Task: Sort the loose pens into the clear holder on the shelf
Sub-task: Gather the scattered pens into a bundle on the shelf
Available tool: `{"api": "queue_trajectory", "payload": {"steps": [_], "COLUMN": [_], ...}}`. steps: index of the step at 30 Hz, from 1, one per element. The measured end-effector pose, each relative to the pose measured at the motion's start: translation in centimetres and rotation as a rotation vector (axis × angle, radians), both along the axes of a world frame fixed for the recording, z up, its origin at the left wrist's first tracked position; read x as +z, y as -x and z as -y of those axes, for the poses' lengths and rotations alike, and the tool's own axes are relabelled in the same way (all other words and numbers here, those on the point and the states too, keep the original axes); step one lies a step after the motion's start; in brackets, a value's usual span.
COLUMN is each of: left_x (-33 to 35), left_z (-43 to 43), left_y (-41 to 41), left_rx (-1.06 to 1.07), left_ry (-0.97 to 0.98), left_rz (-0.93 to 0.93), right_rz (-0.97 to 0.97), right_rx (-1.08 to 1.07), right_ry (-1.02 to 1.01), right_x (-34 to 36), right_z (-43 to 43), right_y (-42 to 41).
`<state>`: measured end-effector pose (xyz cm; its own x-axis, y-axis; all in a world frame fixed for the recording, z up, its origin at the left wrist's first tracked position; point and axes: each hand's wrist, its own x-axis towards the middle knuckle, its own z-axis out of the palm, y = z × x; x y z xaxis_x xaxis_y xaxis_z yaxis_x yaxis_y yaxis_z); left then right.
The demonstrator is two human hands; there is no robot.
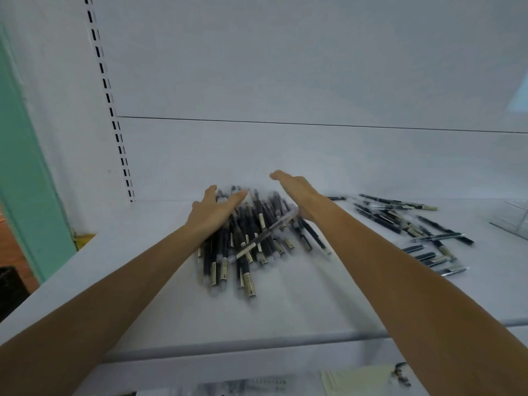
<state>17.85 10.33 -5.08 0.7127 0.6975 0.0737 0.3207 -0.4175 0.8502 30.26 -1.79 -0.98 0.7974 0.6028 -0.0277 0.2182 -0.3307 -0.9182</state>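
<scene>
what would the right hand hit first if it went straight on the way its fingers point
Probably the white back panel: the right hand points past the far end of the pen pile, and nothing else shows ahead of it, though depth is hard to judge.

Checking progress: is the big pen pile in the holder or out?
Out: the pen pile lies loose on the shelf between left hand and right hand, apart from the clear holder.

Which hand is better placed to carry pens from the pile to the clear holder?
Probably the right hand: it flanks the pile on the side nearer the clear holder.
</scene>
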Motion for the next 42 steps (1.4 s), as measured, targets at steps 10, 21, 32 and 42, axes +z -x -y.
{"api": "queue_trajectory", "payload": {"steps": [10, 21, 32, 42], "left_x": [-0.9, -0.6, 0.7, -0.4], "left_z": [-0.3, 5.6, 3.7, 2.4], "left_y": [2.2, 5.0, 5.9, 6.5], "left_rx": [-0.054, 0.017, 0.118, 0.018], "left_ry": [-0.081, -0.575, -0.444, -0.282], "left_rz": [-0.016, -0.221, -0.263, -0.214], "right_rz": [0.398, 0.677, 0.634, 0.663], "right_rx": [-0.106, 0.262, 0.099, 0.155], "right_ry": [0.255, 0.685, 0.512, 0.516], "right_x": [-2.3, -0.8, -2.1, -4.3], "right_z": [5.0, 10.4, 9.6, 6.8], "right_y": [-1.1, 7.9, -3.2, -1.7]}}
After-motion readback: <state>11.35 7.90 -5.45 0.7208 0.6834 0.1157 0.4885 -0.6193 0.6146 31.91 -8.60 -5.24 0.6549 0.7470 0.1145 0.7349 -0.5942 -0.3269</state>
